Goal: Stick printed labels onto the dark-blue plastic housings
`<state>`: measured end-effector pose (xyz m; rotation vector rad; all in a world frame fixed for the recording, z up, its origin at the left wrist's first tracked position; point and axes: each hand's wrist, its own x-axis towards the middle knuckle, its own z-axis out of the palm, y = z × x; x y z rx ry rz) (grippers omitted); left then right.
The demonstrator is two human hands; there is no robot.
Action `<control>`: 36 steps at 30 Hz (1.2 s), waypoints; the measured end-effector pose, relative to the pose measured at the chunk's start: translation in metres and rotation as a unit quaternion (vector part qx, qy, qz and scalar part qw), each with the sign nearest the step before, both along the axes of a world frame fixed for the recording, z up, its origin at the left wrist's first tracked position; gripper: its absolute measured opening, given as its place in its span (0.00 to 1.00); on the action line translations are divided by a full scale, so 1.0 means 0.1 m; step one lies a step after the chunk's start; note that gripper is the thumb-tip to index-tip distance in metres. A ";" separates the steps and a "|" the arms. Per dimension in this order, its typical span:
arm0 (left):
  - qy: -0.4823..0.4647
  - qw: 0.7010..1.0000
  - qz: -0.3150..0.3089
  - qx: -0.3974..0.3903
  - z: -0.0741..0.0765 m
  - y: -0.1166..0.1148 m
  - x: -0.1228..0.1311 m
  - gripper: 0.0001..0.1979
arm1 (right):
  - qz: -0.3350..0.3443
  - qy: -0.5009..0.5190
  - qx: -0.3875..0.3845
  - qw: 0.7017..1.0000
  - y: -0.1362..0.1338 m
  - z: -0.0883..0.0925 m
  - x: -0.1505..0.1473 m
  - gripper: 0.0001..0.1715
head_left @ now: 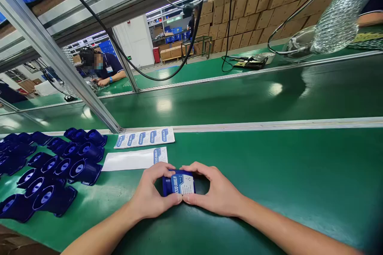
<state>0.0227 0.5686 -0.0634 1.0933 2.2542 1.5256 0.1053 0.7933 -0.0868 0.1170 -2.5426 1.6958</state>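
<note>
A glossy green bench [269, 191] runs beneath the two-handed grip, bordered beyond it by a pale strip [269, 126]. Dark blue cup-shaped parts [50, 165] sit in loose rows well to the left of the left hand [154, 189]. Just beyond that hand lies a mostly blank white sheet [128, 160] bearing one label; farther beyond, a five-label sheet [144, 143].
</note>
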 end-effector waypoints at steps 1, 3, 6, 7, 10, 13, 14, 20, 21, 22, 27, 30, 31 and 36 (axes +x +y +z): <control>-0.013 1.000 0.007 -0.003 0.01 0.00 0.01 0.20 | 0.003 0.004 -0.009 1.000 0.00 0.01 0.00 0.30; -0.028 0.999 0.017 -0.013 0.03 -0.01 0.02 0.19 | 0.011 0.009 -0.035 0.999 -0.01 0.03 0.00 0.26; -0.031 0.999 0.024 -0.026 0.06 0.00 0.03 0.19 | 0.019 0.002 -0.073 0.997 -0.02 0.03 -0.01 0.24; -0.032 0.999 0.023 -0.027 0.06 0.00 0.03 0.19 | 0.019 -0.003 -0.082 0.996 -0.02 0.03 -0.01 0.24; -0.034 0.999 0.021 -0.024 0.06 0.00 0.03 0.19 | 0.022 -0.014 -0.103 0.994 -0.01 0.03 -0.01 0.23; -0.037 0.999 0.020 -0.021 0.06 0.01 0.02 0.19 | 0.025 -0.017 -0.125 0.992 -0.01 0.04 -0.01 0.24; -0.041 0.999 0.020 -0.022 0.06 0.01 0.01 0.19 | 0.025 -0.019 -0.131 0.991 -0.02 0.04 0.00 0.24; -0.075 0.997 0.017 -0.022 0.08 0.02 0.01 0.19 | 0.028 -0.037 -0.174 0.984 -0.03 0.04 0.01 0.25; -0.076 0.997 0.016 -0.021 0.08 0.02 0.01 0.19 | 0.029 -0.038 -0.181 0.982 -0.04 0.04 0.01 0.24; -0.077 0.997 0.014 -0.019 0.08 0.02 0.02 0.19 | 0.031 -0.037 -0.186 0.981 -0.04 0.04 0.02 0.24; -0.091 0.996 0.016 -0.020 0.09 0.03 -0.02 0.20 | 0.034 -0.037 -0.194 0.980 -0.06 0.03 0.02 0.23; -0.106 0.994 0.021 -0.029 0.10 0.04 -0.04 0.20 | 0.032 -0.044 -0.191 0.980 -0.05 0.03 0.01 0.24; -0.109 0.993 0.021 -0.029 0.10 0.04 -0.05 0.20 | 0.032 -0.045 -0.190 0.980 -0.05 0.03 0.01 0.24; -0.120 0.992 0.026 -0.019 0.07 0.03 -0.03 0.19 | 0.033 -0.041 -0.193 0.980 -0.04 0.02 0.01 0.25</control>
